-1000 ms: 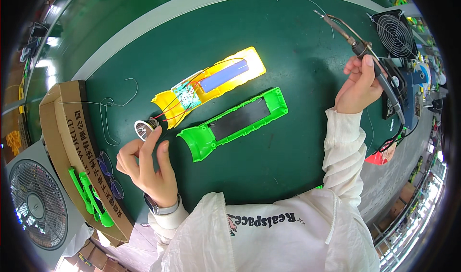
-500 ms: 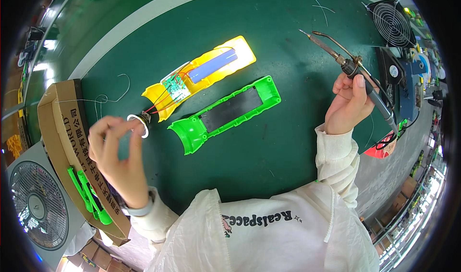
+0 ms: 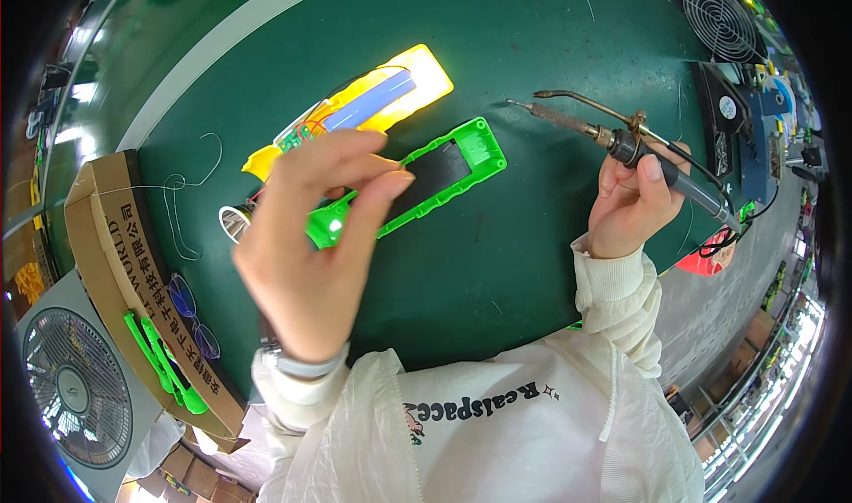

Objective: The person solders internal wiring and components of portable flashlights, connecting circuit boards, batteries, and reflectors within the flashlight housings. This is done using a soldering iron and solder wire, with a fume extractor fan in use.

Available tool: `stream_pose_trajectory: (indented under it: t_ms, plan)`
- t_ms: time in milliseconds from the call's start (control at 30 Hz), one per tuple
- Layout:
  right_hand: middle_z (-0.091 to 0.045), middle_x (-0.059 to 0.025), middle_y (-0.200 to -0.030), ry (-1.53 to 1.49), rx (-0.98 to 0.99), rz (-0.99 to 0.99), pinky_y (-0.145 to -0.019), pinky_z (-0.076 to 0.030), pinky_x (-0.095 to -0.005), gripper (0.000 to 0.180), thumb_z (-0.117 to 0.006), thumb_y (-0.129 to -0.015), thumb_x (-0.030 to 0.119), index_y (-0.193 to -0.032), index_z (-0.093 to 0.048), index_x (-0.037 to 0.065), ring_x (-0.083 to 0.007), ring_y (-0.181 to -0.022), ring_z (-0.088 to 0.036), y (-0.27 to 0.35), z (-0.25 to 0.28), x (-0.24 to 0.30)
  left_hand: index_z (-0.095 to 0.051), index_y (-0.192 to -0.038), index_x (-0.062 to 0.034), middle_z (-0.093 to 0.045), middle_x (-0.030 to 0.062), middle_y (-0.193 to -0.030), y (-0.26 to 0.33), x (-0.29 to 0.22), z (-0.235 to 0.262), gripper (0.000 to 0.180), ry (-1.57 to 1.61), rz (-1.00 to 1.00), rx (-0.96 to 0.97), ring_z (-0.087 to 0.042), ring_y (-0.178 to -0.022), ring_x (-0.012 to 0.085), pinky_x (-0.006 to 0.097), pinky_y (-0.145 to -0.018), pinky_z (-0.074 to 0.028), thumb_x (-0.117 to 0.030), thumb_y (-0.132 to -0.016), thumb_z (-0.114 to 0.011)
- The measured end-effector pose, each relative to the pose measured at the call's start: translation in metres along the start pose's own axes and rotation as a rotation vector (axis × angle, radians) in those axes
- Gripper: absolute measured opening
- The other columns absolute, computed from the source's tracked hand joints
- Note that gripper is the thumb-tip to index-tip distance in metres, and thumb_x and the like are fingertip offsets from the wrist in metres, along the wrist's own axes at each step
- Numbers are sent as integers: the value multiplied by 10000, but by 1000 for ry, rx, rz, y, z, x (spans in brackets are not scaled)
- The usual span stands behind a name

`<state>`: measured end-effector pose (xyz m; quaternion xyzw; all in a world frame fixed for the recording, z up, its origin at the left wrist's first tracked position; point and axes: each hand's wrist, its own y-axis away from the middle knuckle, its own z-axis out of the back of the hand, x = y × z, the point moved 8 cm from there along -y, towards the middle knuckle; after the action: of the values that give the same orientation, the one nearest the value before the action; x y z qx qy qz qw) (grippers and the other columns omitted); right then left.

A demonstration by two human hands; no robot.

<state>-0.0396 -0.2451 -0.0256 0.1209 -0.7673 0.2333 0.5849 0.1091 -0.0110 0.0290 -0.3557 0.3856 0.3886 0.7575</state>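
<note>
My left hand [image 3: 306, 228] is raised over the left part of the green plastic half-shell [image 3: 486, 155], its thumb and forefinger tips drawn together. Whatever may be between them is hidden. Behind this hand lies a round reflector with a white rim [image 3: 234, 224], apart from the fingers. A yellow half-shell [image 3: 429, 68] rests beyond the green one, holding a blue cylindrical cell [image 3: 371, 100] and a partly covered circuit board [image 3: 295, 139] with red wires. My right hand [image 3: 632, 197] grips a soldering iron [image 3: 626, 148] with a thin metal tube alongside, its tip pointing left above the table.
At left stand a cardboard box [image 3: 111, 228] with green shells [image 3: 164, 365] and a grey fan [image 3: 75, 379]. Blue-lensed glasses [image 3: 193, 316] lie beside the box. Loose wire [image 3: 182, 183] curls nearby. A small black fan [image 3: 721, 23] and blue equipment [image 3: 754, 152] occupy the right edge.
My left hand has let go of the reflector and moved right and up, over the green shell. My right hand has tilted the soldering iron so its tip sits lower and farther left.
</note>
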Motion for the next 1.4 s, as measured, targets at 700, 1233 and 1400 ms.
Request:
stream_pose_trajectory:
  t_ms: [700,1233,1400]
  plan:
    - [-516,-31,-620,255,276,127,-469,-342,-203,436,-780,-771,226,-907,-410,40,-51,-511,-409,28,-25,7,-654,-811,-69,-500,41,-779,17,10,-49,193,-498,-275,-52,-471,-679,219,342,-599,-393,-24,-674,-782]
    - [-498,-49,-545,343,142,116,-401,-372,-200,414,-692,-806,362,-791,-436,36,-93,-411,-455,32,-30,7,-680,-789,-51,-511,10,-725,14,9,-51,152,-567,-237,-30,-505,-677,132,269,-661,-398,11,-688,-776]
    - [-496,-44,-542,389,188,122,-399,-373,-201,419,-677,-818,373,-775,-422,44,-94,-408,-461,30,-35,8,-679,-787,-48,-514,11,-727,13,10,-50,151,-572,-230,-23,-512,-678,131,267,-658,-402,14,-687,-775]
